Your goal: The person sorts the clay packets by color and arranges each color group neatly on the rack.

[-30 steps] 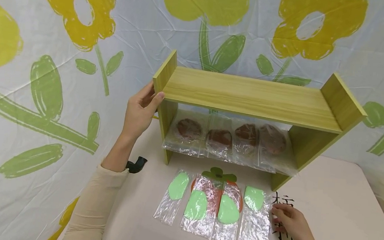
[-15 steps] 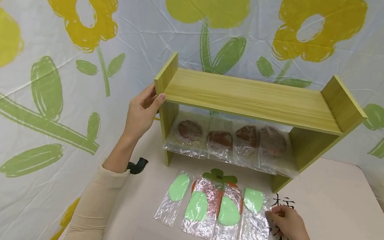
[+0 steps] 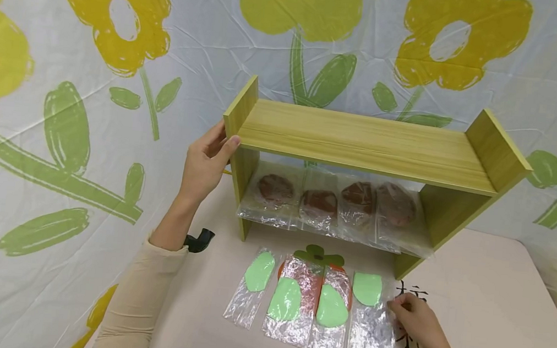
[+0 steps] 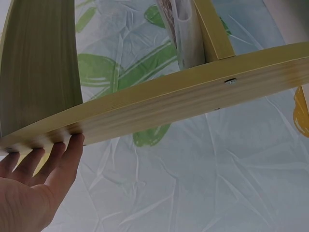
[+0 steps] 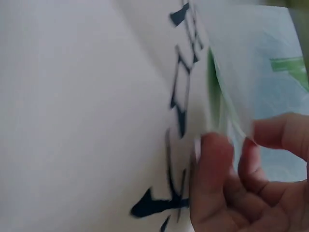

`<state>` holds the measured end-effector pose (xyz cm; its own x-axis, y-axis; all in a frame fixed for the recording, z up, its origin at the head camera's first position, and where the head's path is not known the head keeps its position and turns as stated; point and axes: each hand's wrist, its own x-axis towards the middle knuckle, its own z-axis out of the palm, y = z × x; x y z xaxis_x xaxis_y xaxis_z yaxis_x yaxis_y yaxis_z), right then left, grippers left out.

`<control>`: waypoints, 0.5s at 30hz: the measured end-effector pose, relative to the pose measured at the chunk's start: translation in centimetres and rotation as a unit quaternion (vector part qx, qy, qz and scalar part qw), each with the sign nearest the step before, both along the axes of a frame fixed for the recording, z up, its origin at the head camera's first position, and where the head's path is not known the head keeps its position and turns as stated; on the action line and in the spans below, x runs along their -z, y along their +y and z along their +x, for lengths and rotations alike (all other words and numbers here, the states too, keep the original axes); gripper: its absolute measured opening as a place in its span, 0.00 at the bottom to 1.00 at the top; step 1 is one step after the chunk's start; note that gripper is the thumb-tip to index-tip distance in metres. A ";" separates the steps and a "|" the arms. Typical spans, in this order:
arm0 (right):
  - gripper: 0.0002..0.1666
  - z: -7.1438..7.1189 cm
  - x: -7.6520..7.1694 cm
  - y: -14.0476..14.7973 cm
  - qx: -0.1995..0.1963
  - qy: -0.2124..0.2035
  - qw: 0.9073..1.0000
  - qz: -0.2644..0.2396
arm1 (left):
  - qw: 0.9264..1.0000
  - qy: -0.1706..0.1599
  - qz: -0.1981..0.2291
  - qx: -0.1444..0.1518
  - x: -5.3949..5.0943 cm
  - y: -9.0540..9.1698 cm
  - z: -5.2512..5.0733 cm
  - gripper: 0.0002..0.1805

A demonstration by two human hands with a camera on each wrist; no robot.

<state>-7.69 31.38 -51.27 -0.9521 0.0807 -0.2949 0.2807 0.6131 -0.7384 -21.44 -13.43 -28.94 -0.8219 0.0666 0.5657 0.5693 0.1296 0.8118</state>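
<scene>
My left hand (image 3: 203,164) grips the left side panel of a small wooden shelf (image 3: 370,143), its thumb at the front edge. In the left wrist view, the fingertips (image 4: 73,142) press the panel's outer face. At the rightmost of several clear plastic bags on the table, my right hand (image 3: 417,319) pinches the right edge of that bag (image 3: 371,334). A flat pale-green piece (image 3: 367,288) lies inside it. The right wrist view shows the bag's film (image 5: 231,63) held between thumb and finger.
Several bags with dark reddish-brown round pieces (image 3: 319,199) lie side by side on the lower shelf. More bags with green pieces (image 3: 284,299) lie left of the right hand. The table (image 3: 491,303) bears printed black characters; a flowered cloth (image 3: 199,51) hangs behind.
My right hand has moved slightly left onto the rightmost bag's edge, and that bag now lies a little flatter and shifted right. The left hand has stayed on the shelf.
</scene>
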 end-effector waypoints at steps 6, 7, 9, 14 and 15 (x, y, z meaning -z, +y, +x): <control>0.21 0.1 0.2 -0.1 0.039 -0.039 0.981 -0.186 | 1.000 0.001 0.002 -0.001 -0.1 0.0 0.1 0.27; 0.23 0.2 0.3 -0.1 0.041 -0.045 0.975 -0.213 | 1.000 0.002 0.003 0.001 -0.1 0.0 0.1 0.27; 0.28 0.4 0.5 0.0 0.031 -0.051 0.965 -0.256 | 1.000 0.002 0.005 0.003 0.0 0.1 0.1 0.27; 0.31 0.8 0.9 0.3 -0.005 -0.045 0.947 -0.317 | 1.000 0.003 0.009 0.006 0.0 0.1 0.0 0.27; 0.30 0.9 0.9 0.4 -0.008 -0.044 0.944 -0.326 | 1.000 0.003 0.009 0.006 0.0 0.1 0.0 0.27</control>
<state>-6.82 31.73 -52.21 -0.9208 -0.1596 -0.3558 0.3538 0.0418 -0.9344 -21.44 -13.36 -28.98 -0.8173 0.0655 0.5724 0.5761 0.1088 0.8101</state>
